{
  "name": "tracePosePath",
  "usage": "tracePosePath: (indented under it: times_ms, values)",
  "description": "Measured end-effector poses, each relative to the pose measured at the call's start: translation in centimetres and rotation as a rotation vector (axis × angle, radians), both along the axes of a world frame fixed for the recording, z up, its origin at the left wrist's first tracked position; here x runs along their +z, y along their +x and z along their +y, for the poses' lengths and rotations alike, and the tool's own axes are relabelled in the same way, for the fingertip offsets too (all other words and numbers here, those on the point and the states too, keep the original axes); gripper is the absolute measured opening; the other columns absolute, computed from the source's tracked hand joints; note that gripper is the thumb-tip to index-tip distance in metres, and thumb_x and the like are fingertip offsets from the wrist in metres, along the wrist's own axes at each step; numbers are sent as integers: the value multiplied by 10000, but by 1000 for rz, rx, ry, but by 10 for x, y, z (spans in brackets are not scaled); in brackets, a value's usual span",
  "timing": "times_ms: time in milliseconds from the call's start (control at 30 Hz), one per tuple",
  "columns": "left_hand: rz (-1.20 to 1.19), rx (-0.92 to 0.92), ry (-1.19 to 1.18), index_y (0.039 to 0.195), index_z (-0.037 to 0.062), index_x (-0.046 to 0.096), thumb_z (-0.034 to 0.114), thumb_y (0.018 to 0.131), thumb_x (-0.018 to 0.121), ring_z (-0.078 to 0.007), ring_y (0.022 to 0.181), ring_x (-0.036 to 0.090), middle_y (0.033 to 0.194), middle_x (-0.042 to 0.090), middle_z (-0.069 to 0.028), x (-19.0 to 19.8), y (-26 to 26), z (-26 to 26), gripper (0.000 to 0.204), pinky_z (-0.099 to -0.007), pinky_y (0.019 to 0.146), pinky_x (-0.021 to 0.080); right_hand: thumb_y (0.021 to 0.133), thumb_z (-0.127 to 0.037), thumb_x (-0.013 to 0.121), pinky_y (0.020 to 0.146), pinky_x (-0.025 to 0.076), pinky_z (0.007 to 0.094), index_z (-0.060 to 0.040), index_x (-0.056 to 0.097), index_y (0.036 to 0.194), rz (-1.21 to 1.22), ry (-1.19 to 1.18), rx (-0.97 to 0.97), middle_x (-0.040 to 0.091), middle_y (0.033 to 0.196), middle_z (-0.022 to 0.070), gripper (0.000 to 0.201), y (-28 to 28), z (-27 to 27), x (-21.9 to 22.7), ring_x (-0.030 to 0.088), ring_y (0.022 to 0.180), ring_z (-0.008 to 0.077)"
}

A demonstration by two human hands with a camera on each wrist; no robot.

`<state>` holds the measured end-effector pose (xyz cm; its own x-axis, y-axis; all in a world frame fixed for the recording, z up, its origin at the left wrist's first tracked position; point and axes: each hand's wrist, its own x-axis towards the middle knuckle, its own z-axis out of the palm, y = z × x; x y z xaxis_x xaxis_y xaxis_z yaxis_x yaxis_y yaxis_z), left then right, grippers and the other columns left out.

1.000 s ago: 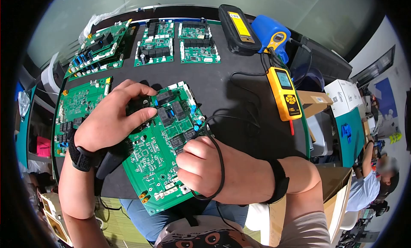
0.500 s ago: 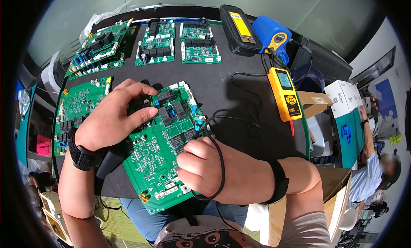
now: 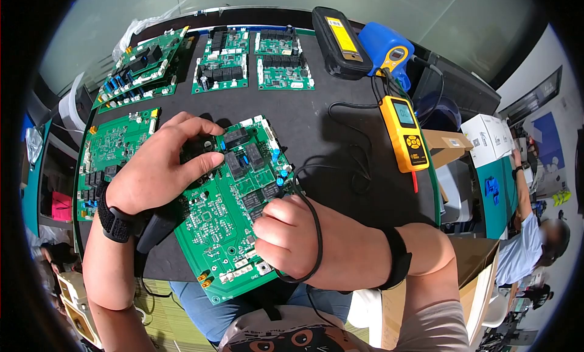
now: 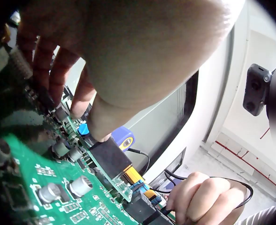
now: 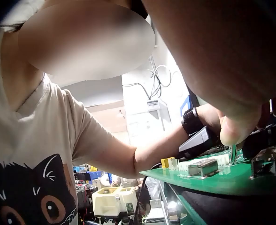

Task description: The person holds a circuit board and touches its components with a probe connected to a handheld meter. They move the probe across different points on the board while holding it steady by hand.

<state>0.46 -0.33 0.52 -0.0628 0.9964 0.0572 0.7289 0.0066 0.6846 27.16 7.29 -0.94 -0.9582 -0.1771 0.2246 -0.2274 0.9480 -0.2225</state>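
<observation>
A large green circuit board [image 3: 207,230] lies tilted in front of me, with black relays [image 3: 236,165] and blue capacitors along its upper right. My left hand [image 3: 161,157] rests on its upper left part, thumb and fingertips against the components. In the left wrist view those fingers reach down between parts of the board. My right hand [image 3: 292,236] is over the board's lower right, fingers curled. The right wrist view shows it pinching a probe with a thin metal tip [image 5: 233,153] that stands at the board beside a white connector. A black cable [image 3: 317,236] loops over this hand.
A yellow handheld meter [image 3: 404,133] lies on the right, near a blue soldering station [image 3: 385,45] and a black case [image 3: 340,42]. Small boards [image 3: 220,71] sit at the back, stacked boards [image 3: 140,69] at the back left. Another large board [image 3: 115,145] is at left.
My right hand and the cable loop have shifted very slightly to the right. My left hand and the board have stayed put. A background person's arm has stretched toward a white box.
</observation>
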Motion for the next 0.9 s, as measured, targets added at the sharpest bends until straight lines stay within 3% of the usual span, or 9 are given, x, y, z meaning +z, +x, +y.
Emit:
tracePosePath:
  times_ms: [233, 733, 900]
  values:
    - [23, 16, -55, 1278, 14, 662, 175, 961, 774, -288, 1104, 640, 1191, 632, -141, 6, 3, 0, 373, -378, 956, 519, 816, -135, 643, 844, 507, 411, 13, 584, 1001, 138, 2, -24, 519, 1130, 141, 244, 2, -2, -10, 534, 1087, 308]
    - [13, 1, -20, 1280, 15, 659, 169, 963, 772, -267, 1066, 640, 1163, 627, -128, 3, 2, -1, 370, -365, 927, 525, 818, -134, 636, 851, 499, 408, -6, 587, 1033, 44, -31, -8, 510, 1118, 119, 255, 1, 0, -5, 523, 1082, 292]
    - [11, -16, 25, 1279, 25, 665, 168, 959, 775, -271, 1037, 636, 1156, 625, -125, -3, -2, -2, 367, -363, 908, 524, 823, -149, 644, 851, 501, 404, -18, 593, 1036, 122, -26, -30, 519, 1084, 104, 256, 0, 0, -7, 530, 1059, 274]
